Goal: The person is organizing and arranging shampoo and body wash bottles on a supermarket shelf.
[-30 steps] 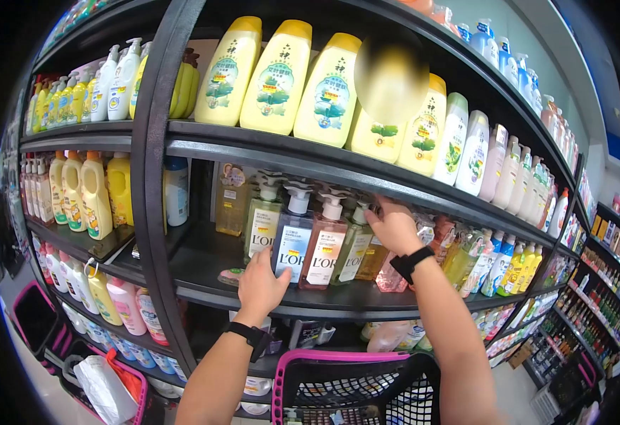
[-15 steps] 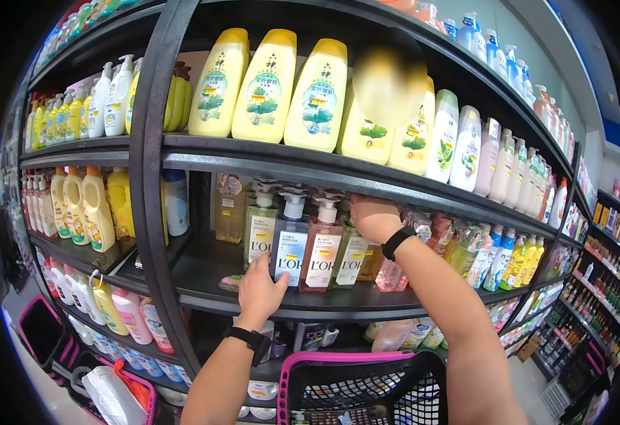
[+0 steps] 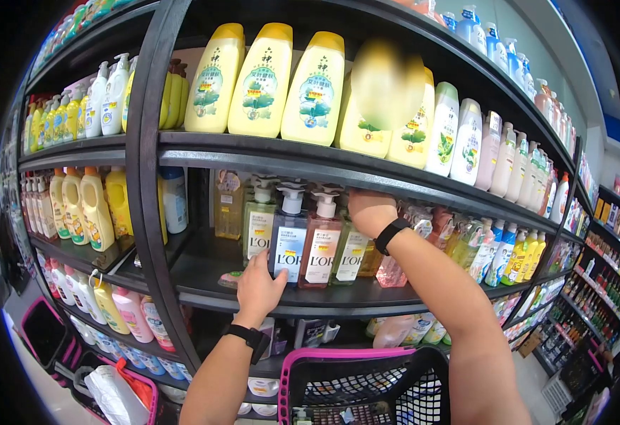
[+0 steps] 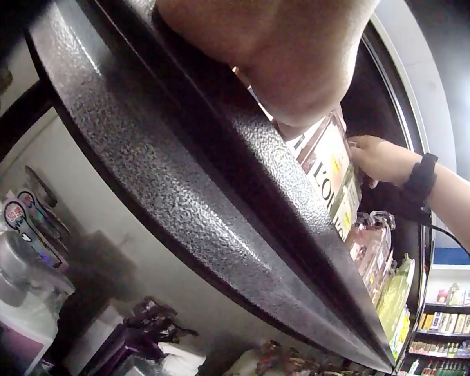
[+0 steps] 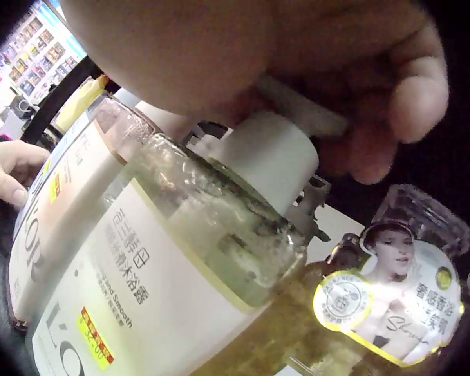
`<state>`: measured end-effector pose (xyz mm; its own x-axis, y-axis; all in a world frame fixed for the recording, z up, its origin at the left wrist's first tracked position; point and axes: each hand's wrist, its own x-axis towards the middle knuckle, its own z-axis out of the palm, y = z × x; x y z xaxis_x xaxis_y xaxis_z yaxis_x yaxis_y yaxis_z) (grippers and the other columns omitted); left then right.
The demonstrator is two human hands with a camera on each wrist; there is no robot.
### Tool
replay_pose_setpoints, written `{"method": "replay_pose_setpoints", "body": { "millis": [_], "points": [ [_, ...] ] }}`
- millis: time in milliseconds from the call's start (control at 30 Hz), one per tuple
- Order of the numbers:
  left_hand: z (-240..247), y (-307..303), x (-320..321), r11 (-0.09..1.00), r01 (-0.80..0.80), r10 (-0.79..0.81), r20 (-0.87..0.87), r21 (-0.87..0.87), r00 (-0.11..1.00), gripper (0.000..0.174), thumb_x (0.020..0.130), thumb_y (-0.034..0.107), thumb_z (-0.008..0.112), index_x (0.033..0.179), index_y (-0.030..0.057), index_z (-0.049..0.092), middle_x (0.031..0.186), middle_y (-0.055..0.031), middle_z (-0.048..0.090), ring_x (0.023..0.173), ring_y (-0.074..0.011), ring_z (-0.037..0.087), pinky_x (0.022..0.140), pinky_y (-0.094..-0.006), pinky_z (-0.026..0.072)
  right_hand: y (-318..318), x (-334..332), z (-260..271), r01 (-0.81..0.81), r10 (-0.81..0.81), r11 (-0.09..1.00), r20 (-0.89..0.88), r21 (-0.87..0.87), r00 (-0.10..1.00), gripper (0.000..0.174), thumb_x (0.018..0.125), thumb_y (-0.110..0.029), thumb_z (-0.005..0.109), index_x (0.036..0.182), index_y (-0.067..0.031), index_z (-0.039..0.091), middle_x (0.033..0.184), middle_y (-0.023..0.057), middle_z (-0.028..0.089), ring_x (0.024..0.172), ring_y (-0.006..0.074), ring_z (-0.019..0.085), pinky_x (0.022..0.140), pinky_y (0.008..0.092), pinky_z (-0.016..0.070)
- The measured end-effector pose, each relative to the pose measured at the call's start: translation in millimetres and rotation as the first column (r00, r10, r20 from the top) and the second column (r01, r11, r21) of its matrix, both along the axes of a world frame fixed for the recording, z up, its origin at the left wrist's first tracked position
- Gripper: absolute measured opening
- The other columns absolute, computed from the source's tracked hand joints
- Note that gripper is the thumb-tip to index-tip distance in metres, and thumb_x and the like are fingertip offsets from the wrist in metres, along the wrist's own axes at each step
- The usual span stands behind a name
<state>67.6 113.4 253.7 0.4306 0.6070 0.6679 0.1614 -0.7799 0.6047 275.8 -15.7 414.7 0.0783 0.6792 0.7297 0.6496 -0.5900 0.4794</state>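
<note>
In the head view my left hand [image 3: 262, 289] touches the lower left edge of a blue pump bottle [image 3: 288, 248], its fingers fairly straight. To the right stand a pink pump bottle [image 3: 318, 251] and a pale green pump bottle [image 3: 351, 256]. My right hand [image 3: 372, 214] reaches in under the upper shelf, over the green bottle's top. The right wrist view has the right hand [image 5: 298, 63] curled around the pump head, just above its white collar [image 5: 272, 160]. Another green pump bottle [image 3: 259, 225] stands behind the left hand.
Large yellow bottles [image 3: 264, 88] line the shelf above. A black basket with a pink rim [image 3: 352, 352] sits below, with a bottle inside. A dark upright post [image 3: 142, 142] stands left. Clear shower bottles [image 5: 392, 290] are beside the green one.
My right hand has shifted left from above the neighbouring bottles to the green bottle's pump. The left hand stays by the blue bottle.
</note>
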Motion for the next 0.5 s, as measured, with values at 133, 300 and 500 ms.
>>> {"method": "replay_pose_setpoints", "body": {
  "millis": [133, 300, 500],
  "points": [
    [4.2, -1.3, -3.3, 0.999, 0.015, -0.016, -0.019, -0.042, 1.0, 0.057, 0.079, 0.025, 0.071, 0.127, 0.0018, 0.052, 0.12, -0.0203, 0.06, 0.11, -0.038, 0.058, 0.092, -0.0448, 0.0471, 0.8, -6.0, 2.9, 0.016, -0.02, 0.999, -0.094, -0.045, 0.995, 0.03, 0.085, -0.017, 0.052, 0.11, -0.0054, 0.064, 0.11, 0.0226, 0.065, 0.104, 0.0363, 0.062, 0.089, 0.0469, 0.0489],
    [3.5, 0.2, -1.3, 0.999, 0.009, -0.009, -0.02, -0.04, 1.0, 0.057, 0.078, 0.026, 0.071, 0.127, 0.0019, 0.052, 0.12, -0.0199, 0.06, 0.109, -0.0376, 0.059, 0.091, -0.0448, 0.0476, -14.6, -16.7, 14.5, -0.047, 0.026, 0.998, -0.419, -0.041, 0.908, 0.04, 0.089, -0.032, 0.053, 0.117, -0.0041, 0.061, 0.115, 0.0205, 0.064, 0.108, 0.036, 0.06, 0.093, 0.0439, 0.0466],
    [5.8, -2.2, -0.4, 0.999, 0.0, -0.001, -0.031, -0.053, 1.0, 0.057, 0.078, 0.025, 0.07, 0.126, 0.0018, 0.053, 0.12, -0.0195, 0.06, 0.109, -0.0373, 0.059, 0.091, -0.0444, 0.0474, -29.5, -12.9, 16.5, -0.058, 0.029, 0.998, -0.683, -0.019, 0.73, 0.067, 0.086, -0.047, 0.058, 0.134, -0.0019, 0.05, 0.129, 0.0216, 0.058, 0.119, 0.035, 0.056, 0.102, 0.0379, 0.0414]
  ]
}}
